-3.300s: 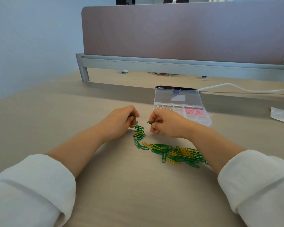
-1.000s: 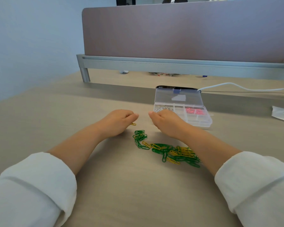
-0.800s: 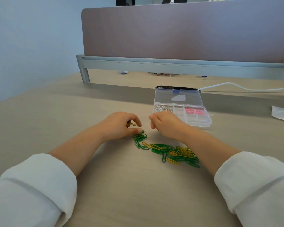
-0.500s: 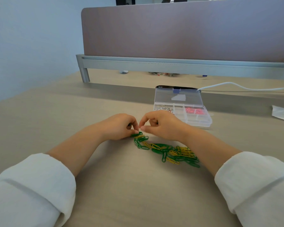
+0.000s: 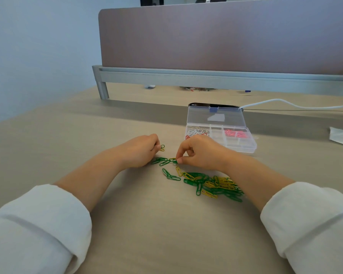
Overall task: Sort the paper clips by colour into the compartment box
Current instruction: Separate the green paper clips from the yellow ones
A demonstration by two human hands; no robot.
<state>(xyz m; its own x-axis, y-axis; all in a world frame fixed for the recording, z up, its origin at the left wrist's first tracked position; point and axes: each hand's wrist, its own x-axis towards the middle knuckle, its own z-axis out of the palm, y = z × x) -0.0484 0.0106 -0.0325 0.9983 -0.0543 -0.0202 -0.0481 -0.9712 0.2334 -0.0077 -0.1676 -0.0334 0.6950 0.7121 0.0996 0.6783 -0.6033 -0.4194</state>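
A pile of green and yellow paper clips [image 5: 212,184] lies on the desk in front of me, under my right forearm. A short row of green clips [image 5: 160,161] stretches between my hands. My left hand [image 5: 139,151] is curled, with a yellow and a green clip [image 5: 162,147] sticking out at its fingertips. My right hand [image 5: 200,155] pinches a clip [image 5: 174,159] at the row's right end between thumb and forefinger. The clear compartment box [image 5: 246,149] stands open behind my right hand, with white clips [image 5: 197,131] at its left and pink clips [image 5: 235,133] at its right.
The box's lid [image 5: 216,116] stands up at the back. A white cable [image 5: 285,103] runs off to the right behind it, and a white paper [image 5: 341,136] lies at the right edge. A divider panel on a metal rail [image 5: 206,76] closes off the desk's far side.
My hands, which met at the chain's end, have moved apart. My left hand has drawn back left with its clips, and a few green clips now lie stretched between the hands.
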